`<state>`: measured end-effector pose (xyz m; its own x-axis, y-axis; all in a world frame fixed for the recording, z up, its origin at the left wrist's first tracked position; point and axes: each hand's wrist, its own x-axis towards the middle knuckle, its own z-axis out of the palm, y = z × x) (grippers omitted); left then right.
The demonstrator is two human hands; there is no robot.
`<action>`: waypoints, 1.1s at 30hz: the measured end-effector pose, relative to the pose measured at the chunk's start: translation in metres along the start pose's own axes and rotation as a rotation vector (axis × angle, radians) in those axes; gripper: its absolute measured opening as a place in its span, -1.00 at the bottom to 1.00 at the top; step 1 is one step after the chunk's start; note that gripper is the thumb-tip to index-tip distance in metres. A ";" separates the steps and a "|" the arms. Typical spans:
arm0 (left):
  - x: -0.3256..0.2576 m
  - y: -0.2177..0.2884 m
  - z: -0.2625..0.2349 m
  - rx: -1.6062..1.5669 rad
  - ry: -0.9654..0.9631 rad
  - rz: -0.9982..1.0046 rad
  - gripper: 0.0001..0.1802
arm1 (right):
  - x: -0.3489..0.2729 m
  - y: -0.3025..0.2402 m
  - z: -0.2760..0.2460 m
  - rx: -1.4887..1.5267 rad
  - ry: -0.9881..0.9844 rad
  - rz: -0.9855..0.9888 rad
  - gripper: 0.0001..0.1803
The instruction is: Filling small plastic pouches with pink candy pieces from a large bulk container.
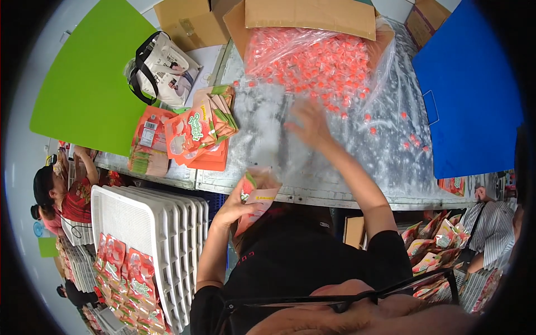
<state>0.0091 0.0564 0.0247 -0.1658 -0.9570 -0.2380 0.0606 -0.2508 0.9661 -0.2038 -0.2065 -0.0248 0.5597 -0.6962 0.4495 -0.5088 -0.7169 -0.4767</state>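
From the head camera, our left hand (231,209) pinches an open red pouch (254,195) at the near edge of the desk (312,173). Our right hand (310,125) is spread flat, fingers blurred, beside the pink candies (321,67) spilling toward the far edge.

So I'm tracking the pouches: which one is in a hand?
The open pouch in the left hand at the table's near edge; the other pouches lie stacked on the table.
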 end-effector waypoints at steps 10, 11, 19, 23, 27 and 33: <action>-0.010 -0.008 0.019 -0.184 0.194 -0.001 0.03 | -0.033 0.028 0.015 -0.086 -0.302 0.211 -0.29; -0.009 -0.007 0.018 -0.176 0.185 -0.004 0.04 | -0.045 0.033 0.016 -0.084 -0.316 0.217 -0.29; -0.009 -0.010 0.014 -0.162 0.166 -0.012 0.08 | -0.090 0.052 -0.019 0.889 0.055 0.430 -0.30; -0.012 -0.004 0.019 -0.199 0.182 -0.025 0.09 | -0.092 0.044 -0.031 0.620 0.017 0.374 -0.31; -0.013 0.003 0.020 -0.199 0.168 0.012 0.10 | -0.090 0.045 -0.028 0.693 0.027 0.408 -0.32; -0.018 -0.006 0.018 -0.225 0.243 -0.040 0.09 | -0.092 0.005 -0.026 -0.236 -0.072 0.136 -0.22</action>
<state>-0.0057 0.0776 0.0249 0.0654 -0.9456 -0.3186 0.2794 -0.2892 0.9156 -0.2749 -0.1468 -0.0492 0.5164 -0.7883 0.3347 -0.7163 -0.6117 -0.3357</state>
